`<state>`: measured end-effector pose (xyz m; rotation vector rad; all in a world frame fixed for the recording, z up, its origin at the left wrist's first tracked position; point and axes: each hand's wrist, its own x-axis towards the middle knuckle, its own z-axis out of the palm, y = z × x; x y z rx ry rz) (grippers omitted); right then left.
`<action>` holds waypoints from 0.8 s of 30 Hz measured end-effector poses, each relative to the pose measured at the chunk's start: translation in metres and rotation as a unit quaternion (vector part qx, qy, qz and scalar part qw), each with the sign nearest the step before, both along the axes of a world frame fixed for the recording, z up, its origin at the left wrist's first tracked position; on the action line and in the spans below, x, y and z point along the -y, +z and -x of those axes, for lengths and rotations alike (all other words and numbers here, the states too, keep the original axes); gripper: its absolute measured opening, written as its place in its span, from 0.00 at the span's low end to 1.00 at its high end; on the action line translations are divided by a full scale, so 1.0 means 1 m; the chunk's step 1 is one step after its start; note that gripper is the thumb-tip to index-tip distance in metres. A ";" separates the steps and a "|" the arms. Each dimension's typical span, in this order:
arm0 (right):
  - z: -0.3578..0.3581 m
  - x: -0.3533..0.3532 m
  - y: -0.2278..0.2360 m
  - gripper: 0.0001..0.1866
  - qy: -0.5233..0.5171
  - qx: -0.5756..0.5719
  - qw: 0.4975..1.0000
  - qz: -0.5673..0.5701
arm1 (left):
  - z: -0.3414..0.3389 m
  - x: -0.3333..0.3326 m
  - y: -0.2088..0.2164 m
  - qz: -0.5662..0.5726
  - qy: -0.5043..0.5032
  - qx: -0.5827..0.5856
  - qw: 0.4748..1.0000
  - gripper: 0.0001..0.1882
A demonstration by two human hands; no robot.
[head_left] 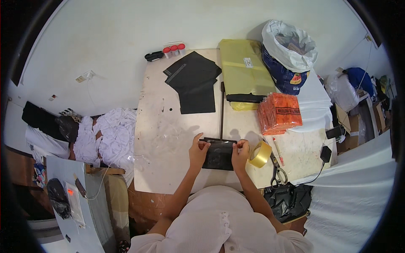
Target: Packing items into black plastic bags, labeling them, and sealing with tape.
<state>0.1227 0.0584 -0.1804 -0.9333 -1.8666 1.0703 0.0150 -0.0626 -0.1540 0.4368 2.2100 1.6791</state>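
A black plastic packet (218,157) lies flat near the front of the table, directly before me. My left hand (197,151) pinches its upper left corner between thumb and fingers. At the opposite upper corner, my right hand (241,152) grips it the same way. A thin dark rod (222,110) runs away from the packet's top edge across the table; whether the two are joined, I cannot tell. Just right of my right hand stands a roll of yellowish tape (260,154). Farther back lie flat black plastic bags (196,90), overlapping one another.
Orange packets (282,113) are stacked at the right, before a large sack (287,57) and a yellow-green package (242,63). Scissors (278,175) and a red-and-white pen (278,152) lie near the right front edge. Red-capped containers (174,50) stand at the back left. White cloth (116,130) is heaped left of the table.
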 end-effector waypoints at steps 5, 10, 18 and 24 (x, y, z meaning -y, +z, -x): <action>0.000 -0.002 0.000 0.08 -0.005 0.037 0.999 -0.030 | 0.000 -0.001 -0.002 0.015 0.025 -0.096 0.995 0.19; 0.000 -0.004 -0.002 0.04 0.036 0.102 0.985 -0.131 | 0.004 0.003 -0.021 0.037 -0.033 -0.127 0.991 0.06; -0.007 -0.002 -0.002 0.11 0.031 0.157 0.972 -0.170 | -0.001 0.005 -0.023 0.045 -0.061 -0.177 0.981 0.05; -0.020 -0.001 -0.004 0.16 0.048 0.168 0.969 -0.174 | 0.000 0.011 -0.016 0.157 -0.084 -0.318 0.931 0.07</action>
